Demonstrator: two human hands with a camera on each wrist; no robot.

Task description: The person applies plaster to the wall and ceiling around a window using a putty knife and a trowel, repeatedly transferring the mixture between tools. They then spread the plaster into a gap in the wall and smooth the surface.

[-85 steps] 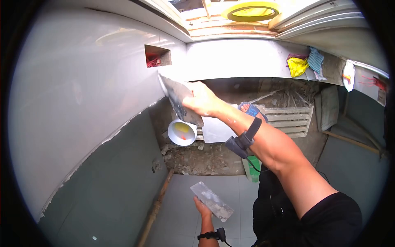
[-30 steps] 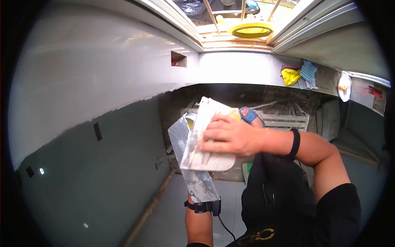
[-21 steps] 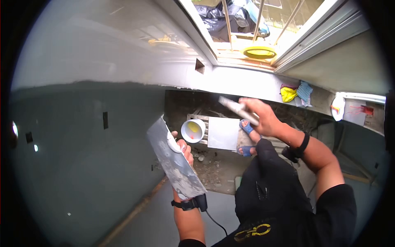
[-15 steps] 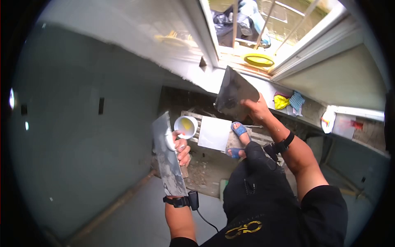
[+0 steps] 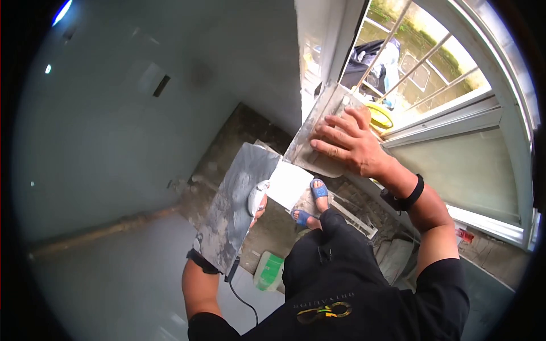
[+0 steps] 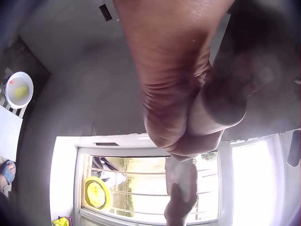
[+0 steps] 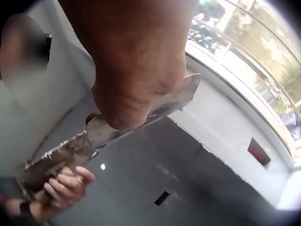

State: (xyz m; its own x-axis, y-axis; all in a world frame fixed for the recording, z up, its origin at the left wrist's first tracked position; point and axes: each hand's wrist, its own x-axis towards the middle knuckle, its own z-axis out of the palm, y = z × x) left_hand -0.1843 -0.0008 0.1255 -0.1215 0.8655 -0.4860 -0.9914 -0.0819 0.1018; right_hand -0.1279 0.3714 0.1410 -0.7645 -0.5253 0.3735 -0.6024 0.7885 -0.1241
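My left hand (image 5: 260,209) grips a long rectangular plastering trowel (image 5: 224,199) from below, its smeared grey face up. A white lump of plaster (image 5: 257,197) sits at its right edge. My right hand (image 5: 358,142) holds a second plastering trowel (image 5: 304,145), with spread fingers over its back and handle. Its lower end lies near the upper right corner of the left trowel in the head view. In the right wrist view the left hand (image 7: 66,186) is curled under its trowel, while the right fingers are mostly hidden behind my wrist.
A barred window (image 5: 424,62) with a yellow ring (image 5: 380,115) is at upper right. Below are a white board (image 5: 289,183), sandalled feet (image 5: 319,192) and a green-and-white container (image 5: 268,271). A white bucket (image 6: 19,90) shows at left. The grey wall (image 5: 125,142) fills the left side.
The right trowel left the wall, passed over the left trowel, then swung away; it now shows its handle side. My view has turned, and the left trowel is tilted with its face towards me.
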